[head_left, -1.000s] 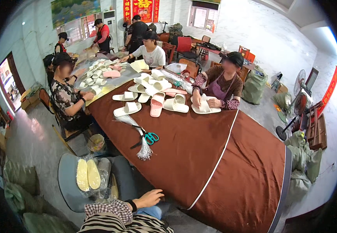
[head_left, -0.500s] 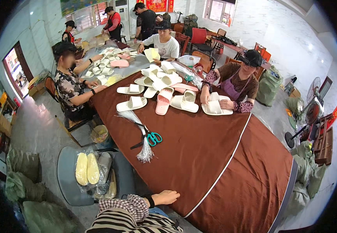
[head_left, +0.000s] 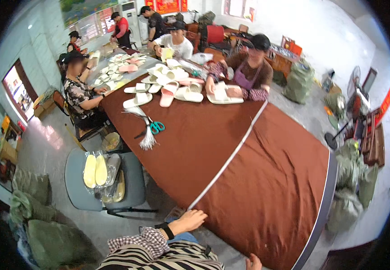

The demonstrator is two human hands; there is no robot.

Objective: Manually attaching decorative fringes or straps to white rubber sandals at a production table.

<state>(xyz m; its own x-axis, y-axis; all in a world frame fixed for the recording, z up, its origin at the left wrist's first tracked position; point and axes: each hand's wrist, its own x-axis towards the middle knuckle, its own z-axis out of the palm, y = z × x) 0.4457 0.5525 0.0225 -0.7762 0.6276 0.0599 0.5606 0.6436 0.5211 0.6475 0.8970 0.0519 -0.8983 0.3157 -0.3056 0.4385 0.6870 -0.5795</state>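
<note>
My left hand [head_left: 190, 221], with a black band at the wrist, rests at the near edge of a table covered in brown cloth [head_left: 267, 180]. Its fingers are loosely stretched and hold nothing, beside the end of the white seam [head_left: 228, 163]. Only part of my right hand [head_left: 253, 262] shows at the bottom edge of the picture, by the same table's edge, its fingers apart. Farther up the cloth lie a bundle of white strands [head_left: 148, 140] and teal-handled scissors [head_left: 157, 128]. Beyond them is a heap of white and pink slippers [head_left: 170, 90].
Across the table a person in a purple apron [head_left: 244, 81] handles a white slipper [head_left: 225, 95]. Several others sit or stand around the farther table. At my left a grey chair [head_left: 76, 175] holds bagged yellow insoles [head_left: 95, 171]. Green sacks [head_left: 55, 240] and a standing fan [head_left: 356, 105] line the sides.
My view has shifted along the table. My left hand is now at the white seam's end, and my right hand has come into view at the bottom.
</note>
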